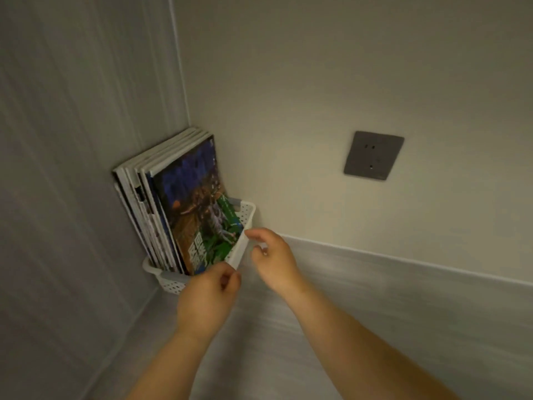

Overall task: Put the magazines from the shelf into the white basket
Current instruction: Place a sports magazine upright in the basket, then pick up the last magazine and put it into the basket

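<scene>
Several glossy colourful magazines [184,203] upright inside white perforated plastic basket [173,284], just ahead of both hands. Near rim corner pinched by left hand [207,295]; right hand [274,258] close beside, thumb on rim, grip unclear.

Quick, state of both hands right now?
Left hand: curled at the white basket, grip cannot be told.
Right hand: open, fingertips at its rim, holding nothing.

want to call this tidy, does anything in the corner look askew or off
The magazines tilt left against the side wall and rise well above the rim of the white basket. Nothing looks spilled or torn.
</scene>
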Demonstrator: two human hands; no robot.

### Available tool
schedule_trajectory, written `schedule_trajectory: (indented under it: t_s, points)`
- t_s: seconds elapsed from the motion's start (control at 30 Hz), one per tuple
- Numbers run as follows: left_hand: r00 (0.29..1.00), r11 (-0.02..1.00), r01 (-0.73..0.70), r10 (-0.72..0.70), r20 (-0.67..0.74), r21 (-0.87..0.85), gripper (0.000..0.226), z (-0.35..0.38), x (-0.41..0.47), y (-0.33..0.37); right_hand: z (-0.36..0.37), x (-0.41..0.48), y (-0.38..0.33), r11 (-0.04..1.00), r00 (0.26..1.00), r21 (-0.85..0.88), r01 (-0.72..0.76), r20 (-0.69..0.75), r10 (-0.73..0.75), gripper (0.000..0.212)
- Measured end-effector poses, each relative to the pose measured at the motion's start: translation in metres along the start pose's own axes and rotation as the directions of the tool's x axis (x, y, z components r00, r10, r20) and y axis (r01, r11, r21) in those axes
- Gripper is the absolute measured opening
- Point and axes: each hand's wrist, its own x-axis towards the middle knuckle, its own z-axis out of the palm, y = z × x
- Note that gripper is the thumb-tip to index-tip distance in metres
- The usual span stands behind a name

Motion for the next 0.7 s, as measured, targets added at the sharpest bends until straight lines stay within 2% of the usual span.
schedule_trajectory:
  t_s: [0.1,0.2,0.27,0.37,0.47,0.53,0.63,0.7]
  points:
    - [0.975,0.998,-0.042,0.051,0.215,-0.047,0.031,0.033,-0.034,0.027,-0.054,-0.037,0.031,0.997,0.991,-0.045,-0.062,-0.122,0.056,0.035]
    - [0.918,0.996,-0.089,0.092,0.387,-0.026,0.021,0.077,-0.08,0.05,-0.115,-0.084,0.069,0.979,0.957,-0.104,-0.175,-0.254,0.144,0.035]
    - [0.863,0.989,-0.149,0.133,0.488,-0.006,0.009,0.11,-0.113,0.066,-0.157,-0.119,0.096,0.948,0.924,-0.178,-0.264,-0.328,0.196,0.035]
    - [0.76,0.977,-0.212,0.155,0.632,0.016,0.014,0.16,-0.16,0.093,-0.226,-0.18,0.135,0.88,0.851,-0.245,-0.407,-0.453,0.267,0.034]
    - [0.689,0.984,-0.177,0.121,0.714,0.004,0.018,0.203,-0.199,0.127,-0.294,-0.25,0.173,0.748,0.769,-0.334,-0.574,-0.535,0.351,0.033]
    - [0.643,0.985,-0.165,0.145,0.752,-0.049,0.024,0.229,-0.221,0.15,-0.335,-0.293,0.198,0.609,0.704,-0.404,-0.682,-0.588,0.398,0.033]
    - [0.621,0.966,-0.25,0.215,0.754,-0.069,0.036,0.26,-0.246,0.184,-0.385,-0.347,0.229,0.377,0.57,-0.43,-0.821,-0.66,0.489,0.047]
    - [0.603,0.942,-0.329,0.262,0.754,-0.065,0.042,0.28,-0.257,0.203,-0.408,-0.376,0.247,0.318,0.502,-0.388,-0.865,-0.661,0.558,0.057]
